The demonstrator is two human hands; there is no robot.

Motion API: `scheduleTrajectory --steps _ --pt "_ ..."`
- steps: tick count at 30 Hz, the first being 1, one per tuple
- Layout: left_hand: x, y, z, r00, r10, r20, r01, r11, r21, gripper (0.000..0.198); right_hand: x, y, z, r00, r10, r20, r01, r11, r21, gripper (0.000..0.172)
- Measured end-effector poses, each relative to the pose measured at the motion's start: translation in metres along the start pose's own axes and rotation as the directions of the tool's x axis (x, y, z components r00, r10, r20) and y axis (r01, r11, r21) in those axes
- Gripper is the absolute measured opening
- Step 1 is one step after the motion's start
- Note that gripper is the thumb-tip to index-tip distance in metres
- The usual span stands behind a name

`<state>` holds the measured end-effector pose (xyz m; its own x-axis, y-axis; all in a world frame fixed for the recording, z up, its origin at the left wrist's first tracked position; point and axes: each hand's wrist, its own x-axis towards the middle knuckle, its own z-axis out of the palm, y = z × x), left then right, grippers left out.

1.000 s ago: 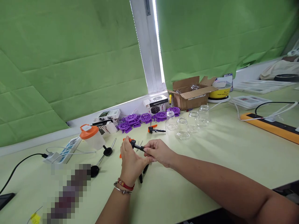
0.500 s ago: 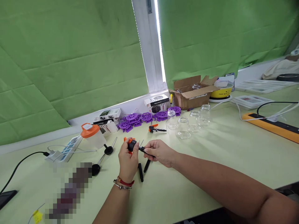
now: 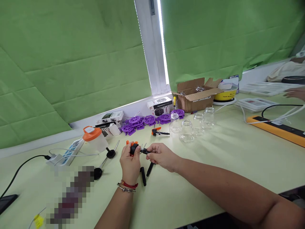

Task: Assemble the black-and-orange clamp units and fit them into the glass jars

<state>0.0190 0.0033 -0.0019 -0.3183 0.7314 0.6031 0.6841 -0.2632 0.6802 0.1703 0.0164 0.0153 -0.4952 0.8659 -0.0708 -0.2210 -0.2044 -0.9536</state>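
A pale green tabletop runs back to a wall hung with green sheeting. Above the tabletop, a black shafted fitting is held between the person's two hands. The left hand curls round its head, thumb pressed against it; the right hand pinches the end of the shaft between thumb and fingers. Orange plastic shows behind the left fingers; whether it belongs to the fitting cannot be told.

If the hands pull or twist out of line, the shaft could bind or slip from the narrow pinch. On the fitting's near side lie two black tubes, which a lowered wrist could set rolling. Just beyond it, thin metal pins could be scattered by a brushing knuckle. Farther beyond, to its right, stand clear glass jars; a sudden release might swing the right hand outward and tip one. Well to its right, a co-worker's hand is near the cables, so a snag there is possible.
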Motion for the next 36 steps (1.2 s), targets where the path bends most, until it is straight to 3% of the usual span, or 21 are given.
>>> scheduleTrajectory --steps 4,11,14,17,24,29,36 --pt "-0.004 0.005 0.002 0.997 0.046 0.055 -0.045 0.999 -0.020 0.030 0.003 0.000 -0.004 0.999 0.021 0.032 -0.024 0.995 0.100 0.021" --pt "-0.011 0.006 0.005 0.965 0.124 0.233 -0.147 0.986 0.082 0.106 0.011 0.003 -0.020 0.996 0.033 0.087 -0.042 0.993 0.110 0.015" --pt "-0.016 0.009 0.008 0.960 0.058 0.276 -0.091 0.990 0.109 0.119 0.010 0.003 -0.020 0.996 0.072 0.046 -0.076 0.994 0.081 0.010" --pt "-0.020 0.012 0.015 0.963 0.030 0.269 -0.070 0.988 0.140 0.115 0.008 0.004 -0.016 0.991 0.137 0.011 -0.137 0.987 0.078 0.010" --pt "-0.022 0.013 0.022 0.964 0.100 0.246 -0.149 0.970 0.193 0.101 0.007 0.008 -0.009 0.980 0.193 -0.049 -0.187 0.977 0.101 0.019" --pt "-0.023 0.014 0.023 0.960 0.161 0.230 -0.215 0.948 0.234 0.090 0.008 0.007 -0.007 0.992 0.117 -0.055 -0.114 0.992 0.053 0.021" --pt "-0.024 0.018 0.023 0.966 0.149 0.211 -0.202 0.944 0.259 0.082 0.014 0.011 -0.009 0.996 0.085 -0.022 -0.085 0.996 0.029 0.021"
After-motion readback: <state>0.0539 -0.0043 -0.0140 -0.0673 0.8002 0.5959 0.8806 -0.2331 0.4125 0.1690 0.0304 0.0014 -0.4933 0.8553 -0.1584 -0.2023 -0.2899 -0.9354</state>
